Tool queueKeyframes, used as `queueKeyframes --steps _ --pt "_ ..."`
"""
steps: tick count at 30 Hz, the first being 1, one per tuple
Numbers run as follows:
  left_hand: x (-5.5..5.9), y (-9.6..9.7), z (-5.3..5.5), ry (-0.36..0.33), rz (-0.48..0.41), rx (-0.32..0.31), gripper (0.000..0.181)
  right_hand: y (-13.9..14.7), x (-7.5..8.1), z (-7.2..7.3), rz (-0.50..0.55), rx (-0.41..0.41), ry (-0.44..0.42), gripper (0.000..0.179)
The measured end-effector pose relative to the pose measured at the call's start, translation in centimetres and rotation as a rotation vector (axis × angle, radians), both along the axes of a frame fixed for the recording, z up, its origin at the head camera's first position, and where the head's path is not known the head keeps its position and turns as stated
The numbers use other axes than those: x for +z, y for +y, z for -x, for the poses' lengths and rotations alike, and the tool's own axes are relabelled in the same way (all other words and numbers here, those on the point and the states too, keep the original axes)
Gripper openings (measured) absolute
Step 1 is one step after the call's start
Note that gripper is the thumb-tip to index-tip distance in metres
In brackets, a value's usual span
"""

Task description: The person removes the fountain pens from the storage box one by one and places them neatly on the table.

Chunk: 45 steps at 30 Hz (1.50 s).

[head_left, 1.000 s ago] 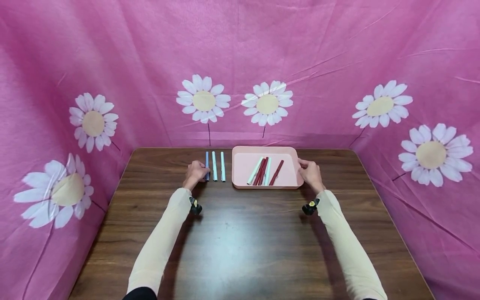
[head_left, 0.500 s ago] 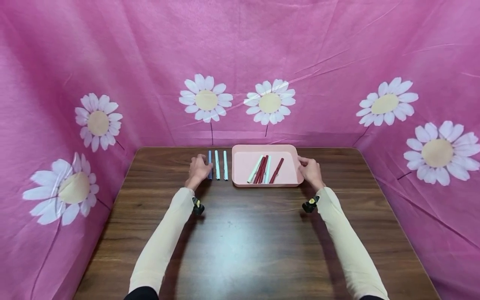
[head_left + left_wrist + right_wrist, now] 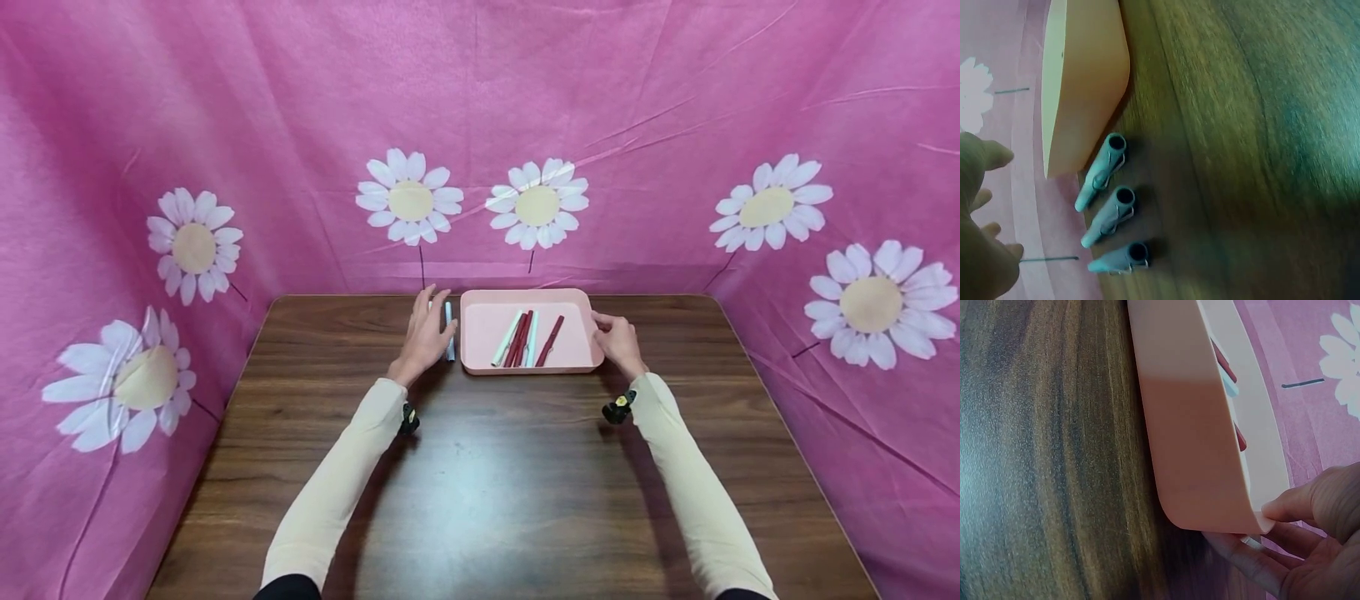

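Observation:
My left hand (image 3: 426,337), fingers spread and slightly bent, hovers over a row of three pens left of the tray. Two of those pens are mostly hidden under it in the head view, while the light blue pen (image 3: 450,342) nearest the tray shows. All three appear side by side in the left wrist view: the near-tray pen (image 3: 1104,169), the middle pen (image 3: 1110,215) and the bluish pen (image 3: 1119,258). My right hand (image 3: 619,343) pinches the right rim of the pink tray (image 3: 480,321), thumb inside and fingers outside. Dark red pens (image 3: 552,339) and mint pens (image 3: 506,340) lie in it.
The brown wooden table (image 3: 480,483) runs back to a pink cloth (image 3: 480,100) printed with white daisies, which hangs around three sides. The tray and the pen row sit near the table's back edge. Each wrist carries a small black camera (image 3: 619,408).
My left hand has let go of the blue pen at the row's left end, lifted and moved right over the pens, its fingers spreading. My right hand stays at the tray's rim.

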<state>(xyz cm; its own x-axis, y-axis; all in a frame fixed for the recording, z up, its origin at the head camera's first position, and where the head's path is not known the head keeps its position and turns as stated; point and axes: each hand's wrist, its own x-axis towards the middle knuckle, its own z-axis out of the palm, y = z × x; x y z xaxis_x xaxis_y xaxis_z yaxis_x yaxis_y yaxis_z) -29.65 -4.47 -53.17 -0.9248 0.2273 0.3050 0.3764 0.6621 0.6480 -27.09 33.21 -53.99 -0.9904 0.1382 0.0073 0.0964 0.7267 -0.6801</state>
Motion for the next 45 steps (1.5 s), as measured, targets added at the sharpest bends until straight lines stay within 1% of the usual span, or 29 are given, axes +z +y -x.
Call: queueKeyframes --steps 6,11,14,18,22,25,28,31,34,37,38,40,42,44,45 --pt "0.1 1.6 -0.4 0.046 0.034 -0.101 0.056 -0.2 0.0 -0.1 -0.003 -0.004 -0.012 0.049" --pt "0.1 3.1 -0.6 0.086 0.054 -0.182 0.053 -0.4 0.0 -0.2 0.002 -0.003 0.007 0.049" --pt "0.0 3.9 -0.7 0.054 0.083 -0.210 0.051 -0.4 0.0 -0.3 0.002 -0.004 0.017 0.048" --pt "-0.1 5.0 -1.1 -0.041 0.107 -0.245 0.046 -0.3 0.1 -0.5 0.004 -0.008 0.021 0.047" --pt "-0.3 5.9 -1.5 -0.108 0.138 -0.264 0.041 -0.3 0.1 -0.5 0.000 -0.011 0.020 0.047" --pt "-0.6 6.5 -1.7 -0.154 0.163 -0.262 0.041 -0.4 0.1 -0.5 0.003 -0.002 0.018 0.047" --pt "-0.8 6.9 -2.0 -0.198 0.195 -0.242 0.043 -0.6 0.1 -0.6 0.008 0.004 0.024 0.048" --pt "-1.0 7.1 -2.2 -0.214 0.230 -0.214 0.041 -0.8 0.0 -0.6 0.011 0.000 0.036 0.047" --pt "-1.0 7.2 -2.4 -0.222 0.253 -0.189 0.032 -0.9 -0.1 -0.5 0.009 -0.002 0.038 0.047" --pt "-1.0 7.4 -2.4 -0.220 0.264 -0.169 0.014 -0.8 0.0 -0.6 0.011 -0.004 0.032 0.047" --pt "-1.0 7.5 -2.3 -0.222 0.263 -0.162 0.013 -0.8 0.0 -0.6 0.011 -0.004 0.030 0.047" --pt "-1.0 7.7 -2.2 -0.229 0.259 -0.140 0.028 -0.8 0.0 -0.5 0.012 -0.004 0.028 0.047" --pt "-0.8 7.8 -2.1 -0.254 0.255 -0.116 0.044 -0.8 0.0 -0.5 0.014 -0.003 0.025 0.047" --pt "-0.7 8.0 -2.1 -0.289 0.252 -0.086 0.053 -0.8 0.0 -0.5 0.014 -0.001 0.025 0.047" --pt "-1.1 8.1 -1.9 -0.284 0.256 -0.071 0.055 -0.8 -0.1 -0.5 0.015 -0.001 0.023 0.047"
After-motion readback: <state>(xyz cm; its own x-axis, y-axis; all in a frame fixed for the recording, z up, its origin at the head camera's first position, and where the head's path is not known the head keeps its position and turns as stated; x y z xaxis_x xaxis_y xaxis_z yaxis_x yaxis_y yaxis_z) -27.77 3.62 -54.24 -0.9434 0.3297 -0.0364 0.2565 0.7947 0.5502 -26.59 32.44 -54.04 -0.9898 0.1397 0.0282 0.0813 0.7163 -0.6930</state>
